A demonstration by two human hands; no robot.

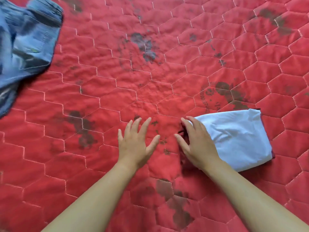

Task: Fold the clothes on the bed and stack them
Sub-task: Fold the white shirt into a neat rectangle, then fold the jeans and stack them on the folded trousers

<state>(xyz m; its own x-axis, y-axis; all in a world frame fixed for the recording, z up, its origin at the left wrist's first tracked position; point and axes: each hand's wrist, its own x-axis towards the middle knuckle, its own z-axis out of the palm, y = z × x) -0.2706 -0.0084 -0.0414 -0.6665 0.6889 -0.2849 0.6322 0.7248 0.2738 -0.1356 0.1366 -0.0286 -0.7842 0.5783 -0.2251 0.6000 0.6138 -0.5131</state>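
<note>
A folded white garment (237,138) lies on the red quilted bed cover (150,81) at the right, with a dark red edge showing under it. My right hand (195,141) rests with spread fingers at the white bundle's left edge, touching it. My left hand (135,141) hovers flat just left of it, fingers apart, holding nothing. A crumpled blue denim garment (28,42) lies unfolded at the far left of the bed.
The red cover has hexagon stitching and several dark flower prints (143,46). Open bed surface stretches between the denim and the white bundle and beyond my hands.
</note>
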